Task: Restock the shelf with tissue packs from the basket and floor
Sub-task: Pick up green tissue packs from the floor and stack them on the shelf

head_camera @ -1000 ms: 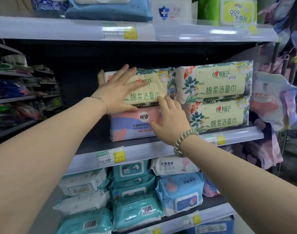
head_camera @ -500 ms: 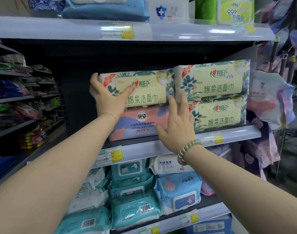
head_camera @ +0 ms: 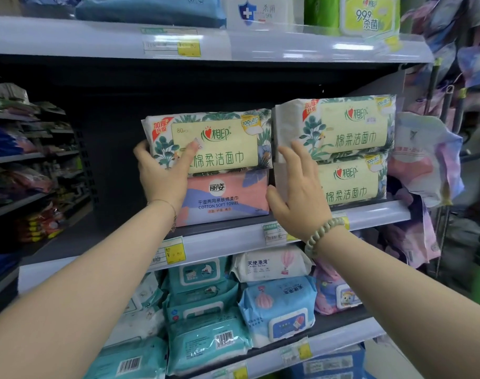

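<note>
Right now I have the left hand point(head_camera: 162, 177) clasped on the left end of a leafy green tissue pack point(head_camera: 219, 143): the thumb lies across its front and the fingers wrap round its side edge. That pack sits on top of a pink cotton towel pack point(head_camera: 230, 199), and both rest on the middle shelf point(head_camera: 233, 237), left of centre. The right hand point(head_camera: 299, 195) holds nothing. Its fingers are straight and slightly spread, laid against the left end of a second stack just beside the first. That stack is two more green packs, an upper pack point(head_camera: 353, 127) over a lower pack point(head_camera: 350, 184). I see a bead bracelet point(head_camera: 322, 233) on the right wrist and a thin chain point(head_camera: 173, 214) on the left. On the next shelf down lie blue and white wipe packs point(head_camera: 206, 337), and a yellow price tag point(head_camera: 176, 253) hangs on the middle shelf's front rail
</note>
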A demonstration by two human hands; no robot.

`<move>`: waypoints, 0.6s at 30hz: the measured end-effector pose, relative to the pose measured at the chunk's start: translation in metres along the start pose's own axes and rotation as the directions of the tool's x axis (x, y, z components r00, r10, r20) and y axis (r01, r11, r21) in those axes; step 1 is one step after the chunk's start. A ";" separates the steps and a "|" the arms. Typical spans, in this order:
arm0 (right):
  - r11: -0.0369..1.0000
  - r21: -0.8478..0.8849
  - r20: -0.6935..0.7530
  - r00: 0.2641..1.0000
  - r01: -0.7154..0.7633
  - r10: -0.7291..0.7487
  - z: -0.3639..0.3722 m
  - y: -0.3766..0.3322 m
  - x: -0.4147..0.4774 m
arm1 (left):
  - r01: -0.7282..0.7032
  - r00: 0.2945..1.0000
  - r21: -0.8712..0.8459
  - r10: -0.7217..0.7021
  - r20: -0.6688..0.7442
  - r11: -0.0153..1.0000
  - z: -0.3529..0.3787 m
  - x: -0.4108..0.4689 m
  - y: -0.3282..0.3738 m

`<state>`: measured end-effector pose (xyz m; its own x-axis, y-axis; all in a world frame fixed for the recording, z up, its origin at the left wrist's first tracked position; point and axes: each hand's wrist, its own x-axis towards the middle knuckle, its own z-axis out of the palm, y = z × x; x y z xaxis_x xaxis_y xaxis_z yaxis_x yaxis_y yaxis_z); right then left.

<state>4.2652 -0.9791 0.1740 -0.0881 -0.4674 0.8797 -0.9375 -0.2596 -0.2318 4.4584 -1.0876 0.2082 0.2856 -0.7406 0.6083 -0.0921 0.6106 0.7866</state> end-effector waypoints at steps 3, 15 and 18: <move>1.000 0.012 0.054 0.998 -0.009 0.009 -0.001 -0.003 0.006 | 0.005 0.999 0.067 -0.008 0.044 0.998 0.002 0.003 0.005; 0.998 -0.055 0.277 0.961 0.034 -0.018 -0.002 -0.025 0.009 | 0.183 0.970 0.157 -0.204 0.131 0.971 -0.015 -0.003 0.016; 0.996 -0.078 0.311 0.950 0.043 -0.016 0.004 -0.030 0.007 | 0.226 0.959 0.143 -0.246 0.138 0.964 -0.018 -0.013 0.015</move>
<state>4.2945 -0.9779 0.1857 0.0365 -0.7029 0.7104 -0.9639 -0.2125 -0.1608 4.4710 -1.0636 0.2107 0.1647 -0.8993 0.4052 -0.1604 0.3809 0.9106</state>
